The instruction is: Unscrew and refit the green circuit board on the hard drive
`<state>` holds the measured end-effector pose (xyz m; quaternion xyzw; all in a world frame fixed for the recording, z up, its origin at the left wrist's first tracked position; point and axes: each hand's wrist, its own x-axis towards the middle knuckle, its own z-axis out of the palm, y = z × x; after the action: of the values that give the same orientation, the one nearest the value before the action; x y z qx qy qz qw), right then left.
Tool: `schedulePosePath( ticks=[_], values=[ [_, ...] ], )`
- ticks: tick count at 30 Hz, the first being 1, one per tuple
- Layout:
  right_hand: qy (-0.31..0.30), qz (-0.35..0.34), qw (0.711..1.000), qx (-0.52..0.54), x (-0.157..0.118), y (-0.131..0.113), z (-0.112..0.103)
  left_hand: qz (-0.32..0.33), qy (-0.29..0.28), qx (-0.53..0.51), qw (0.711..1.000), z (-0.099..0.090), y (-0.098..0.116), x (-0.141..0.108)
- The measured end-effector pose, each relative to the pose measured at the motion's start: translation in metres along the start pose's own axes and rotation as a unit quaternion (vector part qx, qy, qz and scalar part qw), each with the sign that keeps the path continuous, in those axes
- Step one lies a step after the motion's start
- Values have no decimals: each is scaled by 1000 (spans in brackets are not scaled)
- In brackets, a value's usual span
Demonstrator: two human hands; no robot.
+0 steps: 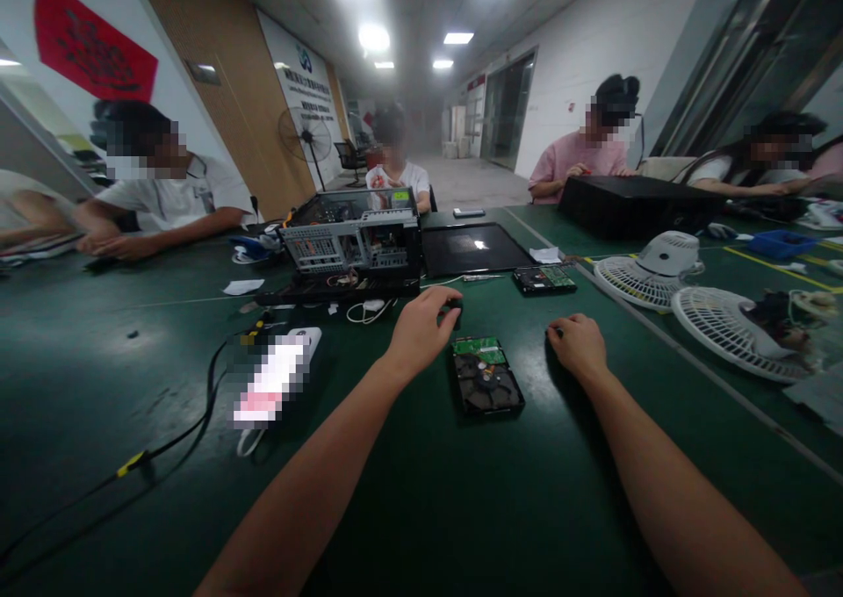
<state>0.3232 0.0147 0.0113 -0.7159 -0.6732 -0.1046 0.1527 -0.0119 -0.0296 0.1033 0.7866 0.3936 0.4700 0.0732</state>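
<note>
A hard disk drive (488, 377) lies on the green table with its green circuit board and black underside facing up. My left hand (421, 332) is above and left of it, fingers curved toward the thumb. Something small and dark appears between those fingertips, too unclear to name. To the drive's right, my right hand (580, 344) rests near the tabletop with its fingers curled together; what they hold, if anything, is hidden. Neither hand touches the drive. Farther back lies a second hard disk drive (543, 280).
An opened computer case (352, 241) stands ahead on the left, beside a black side panel (478, 248). At left are a phone (277, 377) and a black cable (209, 386). White fan parts (731, 329) lie at right. Several people sit around the table, one behind a black case (632, 206).
</note>
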Motion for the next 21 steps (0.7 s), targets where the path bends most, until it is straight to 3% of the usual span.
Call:
schedulePosePath(
  ticks=[6, 9, 12, 16, 21],
  values=[
    [-22, -10, 1000, -8, 2, -3, -2, 6, -7, 1, 1000, -1, 1, 0],
    [-16, -20, 999, 43, 1, -11, -7, 4, -9, 0, 1000, -1, 2, 1],
    [-21, -45, 988, 145, -6, -30, -14, 4, -7, -4, 1000, -1, 2, 1],
    [-28, -132, 955, 264, -20, -65, -16, 3, -5, -7, 1000, -1, 2, 1],
    [-10, -175, 927, 332, -26, -95, -7, 3, -4, -14, 1000, 1, 1, 1]
  ],
)
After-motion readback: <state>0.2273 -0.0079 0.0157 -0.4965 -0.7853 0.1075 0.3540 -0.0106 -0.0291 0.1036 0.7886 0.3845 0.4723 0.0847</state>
